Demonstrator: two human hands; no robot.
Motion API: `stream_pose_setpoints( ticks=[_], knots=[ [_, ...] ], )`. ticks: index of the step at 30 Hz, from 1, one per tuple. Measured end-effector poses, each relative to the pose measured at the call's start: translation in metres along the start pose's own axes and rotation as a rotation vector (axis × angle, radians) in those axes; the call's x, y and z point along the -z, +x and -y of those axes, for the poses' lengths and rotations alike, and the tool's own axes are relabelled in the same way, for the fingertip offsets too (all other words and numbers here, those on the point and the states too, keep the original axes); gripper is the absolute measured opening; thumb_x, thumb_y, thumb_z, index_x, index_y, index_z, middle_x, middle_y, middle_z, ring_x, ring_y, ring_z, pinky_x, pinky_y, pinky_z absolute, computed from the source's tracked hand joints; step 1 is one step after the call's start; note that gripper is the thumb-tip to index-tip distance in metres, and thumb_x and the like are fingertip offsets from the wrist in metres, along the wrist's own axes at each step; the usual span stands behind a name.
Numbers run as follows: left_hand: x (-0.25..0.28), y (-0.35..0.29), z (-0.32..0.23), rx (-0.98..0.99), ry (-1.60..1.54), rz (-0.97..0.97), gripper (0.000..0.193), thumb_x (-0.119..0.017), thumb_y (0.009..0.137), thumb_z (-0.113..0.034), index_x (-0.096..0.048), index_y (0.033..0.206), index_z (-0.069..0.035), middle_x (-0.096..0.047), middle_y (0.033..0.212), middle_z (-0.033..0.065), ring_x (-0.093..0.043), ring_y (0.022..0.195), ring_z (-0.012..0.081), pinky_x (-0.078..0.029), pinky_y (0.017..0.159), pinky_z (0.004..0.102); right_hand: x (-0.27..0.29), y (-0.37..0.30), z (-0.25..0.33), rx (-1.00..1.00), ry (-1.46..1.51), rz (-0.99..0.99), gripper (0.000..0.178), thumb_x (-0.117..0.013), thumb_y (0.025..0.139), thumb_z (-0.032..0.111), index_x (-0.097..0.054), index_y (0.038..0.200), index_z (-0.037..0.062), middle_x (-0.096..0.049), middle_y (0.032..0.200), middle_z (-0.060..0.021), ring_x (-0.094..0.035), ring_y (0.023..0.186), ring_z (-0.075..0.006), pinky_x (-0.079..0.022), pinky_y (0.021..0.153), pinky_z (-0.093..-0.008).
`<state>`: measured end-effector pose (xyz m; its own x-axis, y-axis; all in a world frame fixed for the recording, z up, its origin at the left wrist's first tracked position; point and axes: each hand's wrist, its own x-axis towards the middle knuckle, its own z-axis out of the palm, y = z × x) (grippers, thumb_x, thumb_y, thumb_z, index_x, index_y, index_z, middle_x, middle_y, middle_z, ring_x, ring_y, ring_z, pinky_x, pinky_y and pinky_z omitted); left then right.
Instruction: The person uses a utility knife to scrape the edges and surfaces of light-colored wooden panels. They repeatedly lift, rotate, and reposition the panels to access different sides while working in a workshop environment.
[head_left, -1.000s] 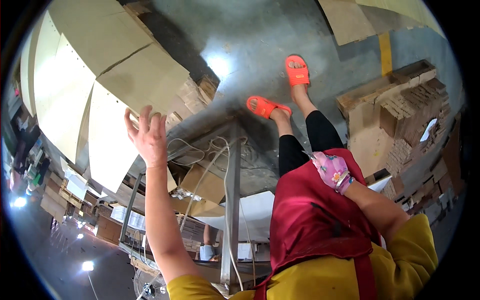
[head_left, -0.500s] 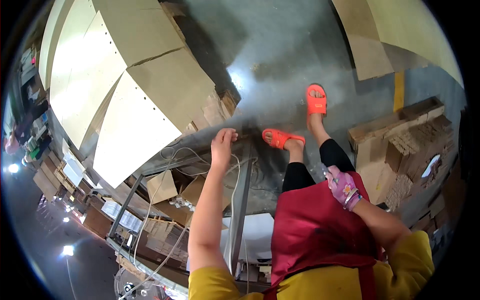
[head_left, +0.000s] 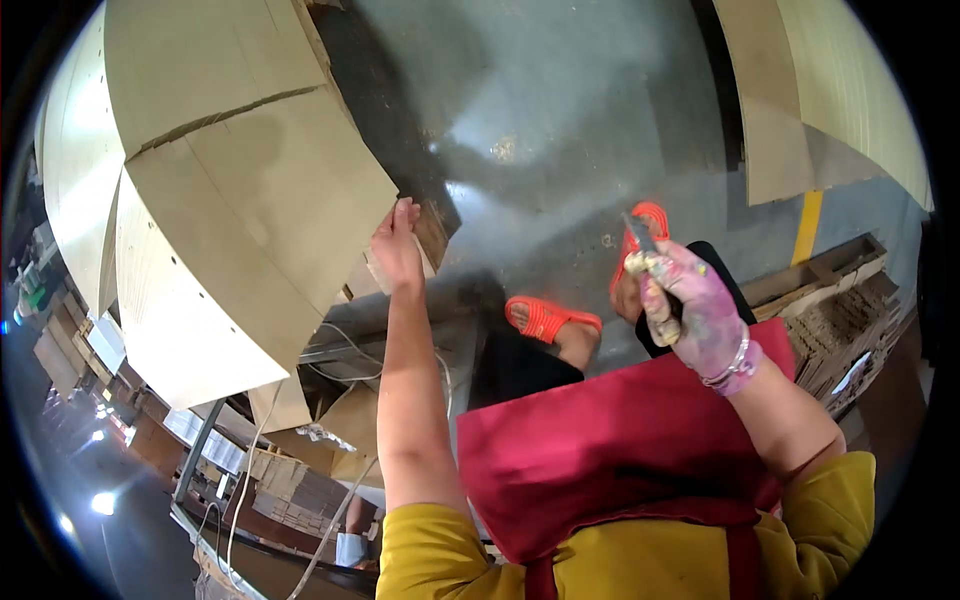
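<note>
A pale wooden panel (head_left: 270,190) lies on top of a stack at the left, its corner pointing toward my left hand. My bare left hand (head_left: 398,248) has its fingers closed on that corner. My right hand (head_left: 700,305) wears a stained pink and purple glove. It is closed round a putty knife (head_left: 640,233) with a flat grey blade, held above the red apron. Cream-coloured putty (head_left: 637,264) is smeared by the blade and glove fingers; the knife's handle is mostly hidden. Beside this panel, another light panel (head_left: 170,330) has a row of small dark holes.
A metal frame (head_left: 198,450) with loose white cables (head_left: 237,500) stands at lower left, with cardboard pieces about it. More panels (head_left: 850,90) rest at upper right, above a pile of brown boards (head_left: 835,320). My feet in orange sandals (head_left: 550,317) stand on the grey floor.
My left hand has moved forward and left to the panel's corner. My right hand has lifted from beside the apron, turning so the putty knife shows. The view has shifted closer to the panels.
</note>
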<state>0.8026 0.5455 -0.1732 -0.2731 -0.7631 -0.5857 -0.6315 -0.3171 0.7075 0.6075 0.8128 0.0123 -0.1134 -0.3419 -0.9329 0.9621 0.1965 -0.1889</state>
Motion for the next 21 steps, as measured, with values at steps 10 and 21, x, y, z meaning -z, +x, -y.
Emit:
stream_pose_setpoints(
  ticks=[10,21],
  knots=[
    [-0.016,-0.002,0.005,-0.066,0.003,-0.163,0.027,-0.055,0.096,-0.018,-0.068,0.101,0.005,-0.069,0.086,0.0097,-0.063,0.08,0.013,-0.05,0.077,0.0262,-0.039,0.004,0.059,0.139,0.039,0.096,0.021,-0.046,0.097,0.022,-0.056,0.102,0.0044,-0.053,0.061,0.0015,-0.043,0.044,-0.0063,-0.034,0.04,-0.0206],
    [-0.013,0.016,-0.003,0.568,-1.462,0.035,0.042,-0.044,0.097,-0.023,-0.042,0.13,0.003,-0.049,0.134,0.0177,-0.052,0.118,0.0317,-0.046,0.096,0.0444,-0.088,0.009,0.073,0.239,-0.057,0.457,0.023,-0.045,0.099,0.021,-0.056,0.104,0.001,-0.053,0.064,0.0013,-0.044,0.047,-0.0044,-0.036,0.042,-0.0185]
  ],
)
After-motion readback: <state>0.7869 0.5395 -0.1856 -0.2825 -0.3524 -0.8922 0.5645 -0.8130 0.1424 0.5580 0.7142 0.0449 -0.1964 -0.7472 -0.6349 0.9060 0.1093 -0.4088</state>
